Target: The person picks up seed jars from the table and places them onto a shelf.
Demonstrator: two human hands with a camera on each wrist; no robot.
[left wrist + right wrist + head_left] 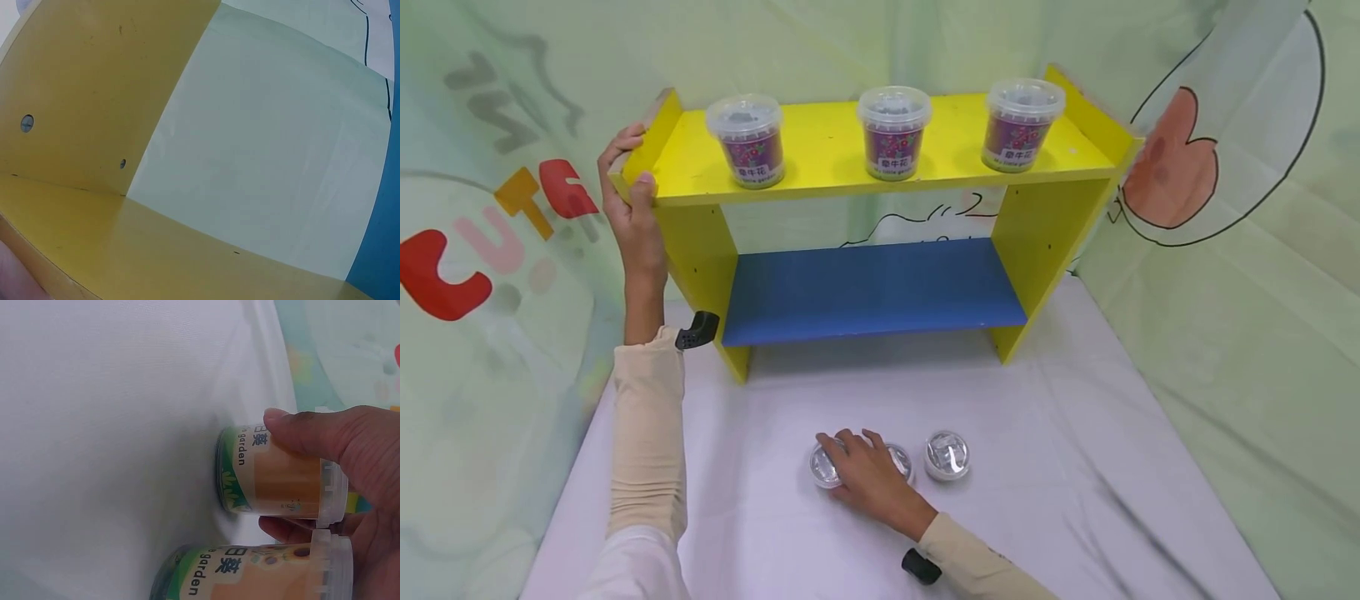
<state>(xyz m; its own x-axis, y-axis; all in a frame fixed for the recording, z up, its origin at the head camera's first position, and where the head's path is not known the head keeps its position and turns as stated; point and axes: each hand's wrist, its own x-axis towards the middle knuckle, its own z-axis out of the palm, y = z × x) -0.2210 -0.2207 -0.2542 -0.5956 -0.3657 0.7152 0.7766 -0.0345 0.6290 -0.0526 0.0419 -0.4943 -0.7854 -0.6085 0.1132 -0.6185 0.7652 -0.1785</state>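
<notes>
My left hand (636,221) grips the upper left corner of a yellow and blue shelf (820,196), thumb at the front edge and fingers round the side panel. In the left wrist view only a sliver of that hand shows, beside the yellow boards (81,94). Down on the table, my right hand (872,483) holds the leftmost of three clear-lidded plastic cups (823,468). The right wrist view shows thumb and finger on either side of this orange-labelled cup (281,478). A matching cup (262,575) stands close beside it, and the third cup (947,456) sits further right.
Three purple-labelled lidded cups stand spaced along the shelf's top: left (751,150), middle (893,142) and right (1019,133). Below them is a blue board (872,287). A white cloth (1037,500) covers the table, with printed green curtains (1247,333) around it.
</notes>
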